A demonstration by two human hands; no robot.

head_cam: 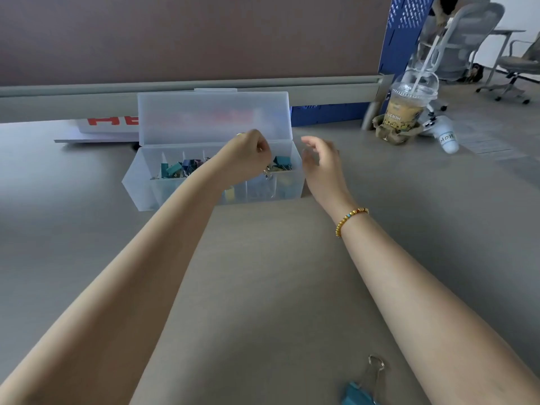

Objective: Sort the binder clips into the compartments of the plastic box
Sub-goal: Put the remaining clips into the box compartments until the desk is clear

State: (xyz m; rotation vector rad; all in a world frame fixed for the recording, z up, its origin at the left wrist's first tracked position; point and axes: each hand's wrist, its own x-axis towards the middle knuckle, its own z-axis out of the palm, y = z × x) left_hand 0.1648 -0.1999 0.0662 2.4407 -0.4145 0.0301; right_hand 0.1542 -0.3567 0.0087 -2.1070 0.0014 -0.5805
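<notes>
A clear plastic box (140, 182) stands on the desk with its lid (213, 116) raised behind it. Dividers split it into compartments holding several teal, blue and yellow binder clips (175, 168). My left hand (248, 157) hovers over the right part of the box, fingers curled, pinching a clip whose silver wire handle (267, 172) hangs below. My right hand (321, 162) floats just right of the box with fingers relaxed and holds nothing. One teal binder clip (361, 388) lies on the desk near the bottom edge, beside my right forearm.
An iced drink cup (409, 103) with a straw sits in a cardboard holder at the back right. A white controller (444, 135) lies next to it. Papers with red print (108, 127) lie behind the box. A partition wall (187, 39) closes off the back.
</notes>
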